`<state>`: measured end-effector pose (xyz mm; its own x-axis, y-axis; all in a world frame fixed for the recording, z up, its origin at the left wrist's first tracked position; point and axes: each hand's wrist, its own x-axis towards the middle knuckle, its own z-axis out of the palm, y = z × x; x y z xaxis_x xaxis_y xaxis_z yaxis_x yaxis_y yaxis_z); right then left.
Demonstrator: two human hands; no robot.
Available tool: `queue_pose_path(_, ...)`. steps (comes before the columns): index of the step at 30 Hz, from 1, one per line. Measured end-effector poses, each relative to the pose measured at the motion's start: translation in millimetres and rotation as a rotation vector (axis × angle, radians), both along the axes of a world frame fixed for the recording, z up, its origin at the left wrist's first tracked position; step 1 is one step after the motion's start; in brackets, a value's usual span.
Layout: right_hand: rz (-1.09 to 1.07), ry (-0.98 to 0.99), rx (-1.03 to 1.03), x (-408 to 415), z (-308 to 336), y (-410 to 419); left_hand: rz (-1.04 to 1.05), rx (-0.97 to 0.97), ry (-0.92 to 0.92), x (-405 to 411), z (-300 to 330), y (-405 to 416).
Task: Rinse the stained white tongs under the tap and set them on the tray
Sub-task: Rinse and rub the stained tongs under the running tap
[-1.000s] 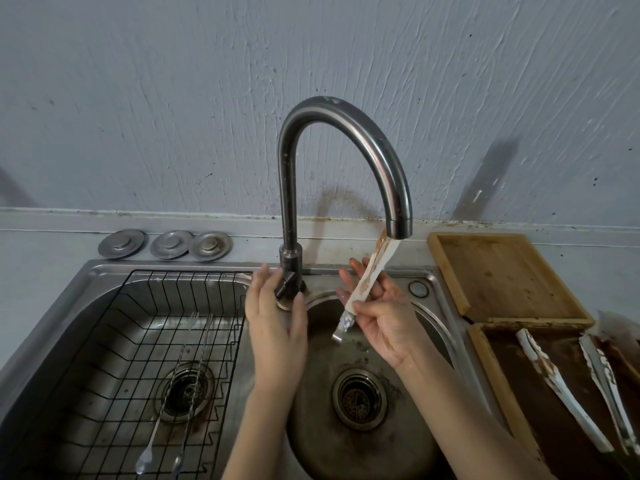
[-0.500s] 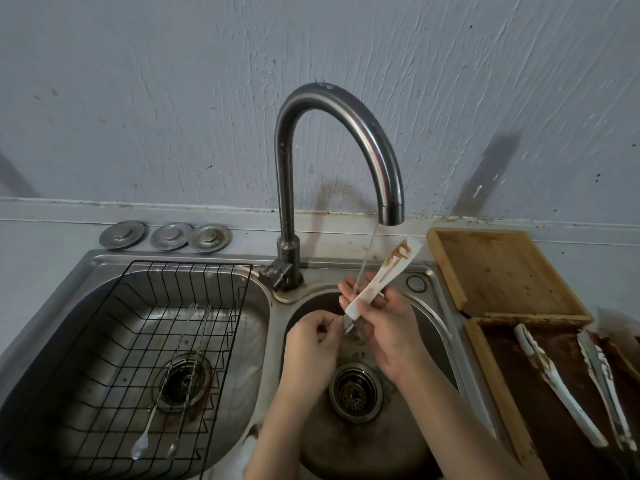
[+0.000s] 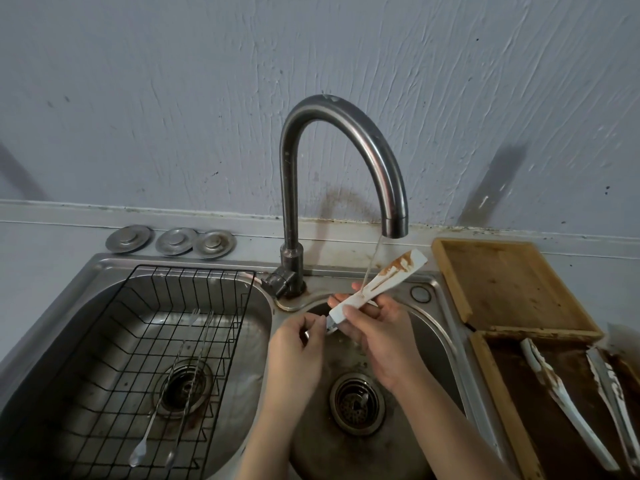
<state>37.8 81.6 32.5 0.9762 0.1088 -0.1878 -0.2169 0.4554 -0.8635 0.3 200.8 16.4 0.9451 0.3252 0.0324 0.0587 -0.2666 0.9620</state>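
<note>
White tongs [image 3: 382,280] with a brown stain near their upper end slant up to the right over the right sink basin [image 3: 433,327]. My right hand [image 3: 375,336] grips their lower part. My left hand [image 3: 301,344] pinches their bottom tip with its fingertips. A thin stream of water runs from the curved steel tap [image 3: 346,140] onto the middle of the tongs. An empty wooden tray [image 3: 509,282] lies on the counter to the right of the sink.
A second wooden tray [image 3: 502,403] with a dark stained base holds two more stained white tongs [image 3: 561,393] at the right. The left basin holds a black wire rack [image 3: 149,348] with long metal utensils. Three metal sink plugs [image 3: 173,240] sit behind it.
My left hand left the tap handle and came to the bottom tip of the tongs. Water now runs. The tongs tilted to the right under the stream.
</note>
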Motion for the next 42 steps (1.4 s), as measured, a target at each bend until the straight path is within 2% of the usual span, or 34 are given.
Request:
queue_pose_path(3, -0.054, 0.055, 0.088, 2.3, 1.2, 3.3, 0.004, 0.043, -0.01, 0.9, 2.9, -1.4)
queue_pose_path(6, -0.008, 0.051, 0.165, 1.6, 1.9, 2.6, 0.028, 0.082, -0.012, 1.1, 5.2, 1.8)
queue_pose_path(11, -0.06, 0.051, 0.045, 3.1, 0.1, 5.5, 0.011, 0.105, 0.0, 0.6, 8.9, 6.0)
queue_pose_path(16, -0.056, 0.107, 0.144, 1.3, 0.6, 2.0, 0.016, 0.111, 0.016, -1.5, 9.7, 7.2)
queue_pose_path(21, -0.083, 0.135, 0.051, -1.8, 0.4, 4.8, 0.01, 0.102, 0.027, -1.2, 8.9, 12.7)
queue_pose_path(26, -0.09, 0.185, 0.134, -2.3, 4.0, 3.6, 0.027, 0.142, 0.002, -2.9, 12.4, 10.9)
queue_pose_path(28, -0.052, 0.148, 0.078, -7.3, 5.5, 6.6, 0.045, 0.145, 0.0, -2.2, 13.9, 11.7)
queue_pose_path(31, -0.02, 0.073, -0.126, -15.4, 5.0, 15.2, 0.045, 0.128, 0.009, -2.7, 15.3, 8.3)
queue_pose_path(33, -0.016, 0.073, -0.128, -17.5, 5.3, 17.6, 0.039, 0.136, 0.009, -3.8, 15.9, 5.7)
queue_pose_path(36, -0.066, 0.189, -0.052, -11.3, 8.2, 10.5, -0.005, 0.158, 0.02, -6.1, 16.8, 3.1)
queue_pose_path(38, -0.037, 0.168, -0.072, -9.0, 8.9, 6.5, -0.013, 0.162, 0.007, -7.0, 17.2, 2.0)
queue_pose_path(42, 0.052, 0.041, -0.257, -10.6, 4.7, 5.4, -0.063, 0.139, 0.015, -6.2, 18.6, 0.8)
